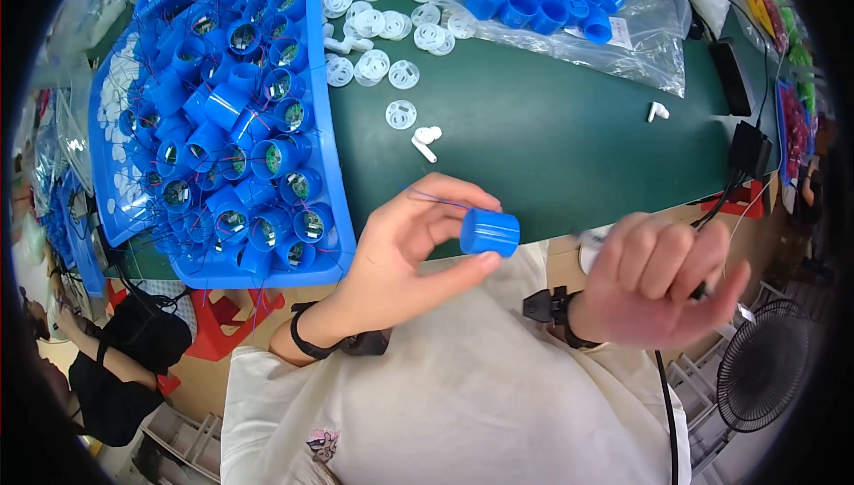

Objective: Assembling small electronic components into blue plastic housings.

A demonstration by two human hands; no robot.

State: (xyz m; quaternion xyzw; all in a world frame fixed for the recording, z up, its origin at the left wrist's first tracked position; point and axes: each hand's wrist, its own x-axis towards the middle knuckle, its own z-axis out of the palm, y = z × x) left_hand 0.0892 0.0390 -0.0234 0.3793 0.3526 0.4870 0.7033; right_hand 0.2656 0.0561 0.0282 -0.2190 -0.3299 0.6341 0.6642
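In my left hand a small blue plastic cup lies on its side, pinched between thumb and fingers above the table's front edge. A thin wire runs from its left end past my fingers. My right hand is off to the right, away from the cup, its fingers curled and its thumb sticking out. It is slightly blurred. A small dark spot shows between thumb and fingers, but I cannot make out what it is.
A blue tray at the left is heaped with similar cups with circuit boards and wires. Clear plastic discs lie beside it, near two white earbuds. A plastic bag of blue cups lies at the back. A fan stands at right; another person sits at left.
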